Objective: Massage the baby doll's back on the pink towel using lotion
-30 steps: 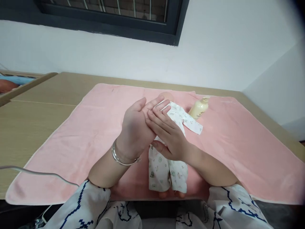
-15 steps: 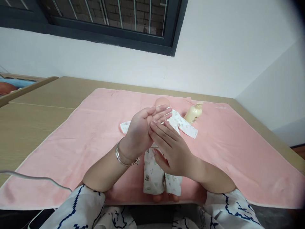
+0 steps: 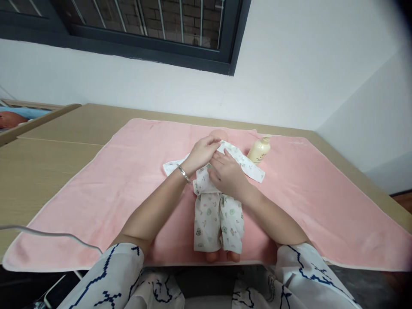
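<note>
A baby doll lies on its back in a white printed outfit (image 3: 207, 219), its feet toward me. Only the top of the doll's head (image 3: 219, 135) shows beyond my fingers; its face is hidden. My left hand (image 3: 203, 153), with a silver bracelet on the wrist, is over the doll's upper chest, palm down and fingers stretched out. Just below and to the right, my right hand (image 3: 229, 174) is open over the chest, its fingertips meeting the left hand. Neither holds anything. Whether they press on the outfit I cannot tell.
A pale yellow pump bottle (image 3: 259, 150) stands to the right of the doll's head. The pink towel (image 3: 305, 206) covers much of the wooden table (image 3: 58, 159). A grey cable (image 3: 51, 234) crosses the left front corner. A white wall and a barred window are behind.
My left hand has turned from palm up to palm down. Both hands have moved down and forward over the doll's chest, uncovering more of the trousers.
</note>
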The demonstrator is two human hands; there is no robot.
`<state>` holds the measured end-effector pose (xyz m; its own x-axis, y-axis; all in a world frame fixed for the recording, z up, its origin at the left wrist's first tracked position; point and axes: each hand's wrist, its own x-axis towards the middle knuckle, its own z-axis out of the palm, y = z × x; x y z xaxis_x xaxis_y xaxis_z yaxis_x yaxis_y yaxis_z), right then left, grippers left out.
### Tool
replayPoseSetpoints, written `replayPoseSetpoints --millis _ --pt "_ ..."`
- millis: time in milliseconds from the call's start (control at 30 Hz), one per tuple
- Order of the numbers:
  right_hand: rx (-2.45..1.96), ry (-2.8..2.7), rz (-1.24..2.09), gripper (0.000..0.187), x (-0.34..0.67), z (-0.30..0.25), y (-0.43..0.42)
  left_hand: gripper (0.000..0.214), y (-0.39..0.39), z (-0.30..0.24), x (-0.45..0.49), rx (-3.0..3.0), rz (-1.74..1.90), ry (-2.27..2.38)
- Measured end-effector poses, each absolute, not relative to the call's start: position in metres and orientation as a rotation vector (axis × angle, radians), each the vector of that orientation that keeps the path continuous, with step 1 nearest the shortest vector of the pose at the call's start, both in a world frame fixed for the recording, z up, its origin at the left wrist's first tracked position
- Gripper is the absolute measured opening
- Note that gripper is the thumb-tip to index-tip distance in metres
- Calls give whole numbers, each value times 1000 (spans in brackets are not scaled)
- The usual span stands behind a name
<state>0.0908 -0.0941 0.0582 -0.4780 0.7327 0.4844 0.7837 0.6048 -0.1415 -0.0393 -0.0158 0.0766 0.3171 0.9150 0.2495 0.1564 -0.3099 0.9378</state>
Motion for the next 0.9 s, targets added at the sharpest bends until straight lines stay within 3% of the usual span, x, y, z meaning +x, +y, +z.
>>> replayPoseSetpoints --millis 167,333,667,900 --pt "-1422 -2359 -84 44 95 43 -70 31 15 43 -36 2111 804 1107" --pt "-1550 -2364 -30 55 97 24 -52 35 31 18 -31 2128 897 1266" --pt "-1535 -2250 210 58 134 3 0 43 45 -27 -16 2182 1056 1455" --pt "-1978 -1973 -56 59 114 3 -22 41 46 -36 -16 2231 1193 1400"
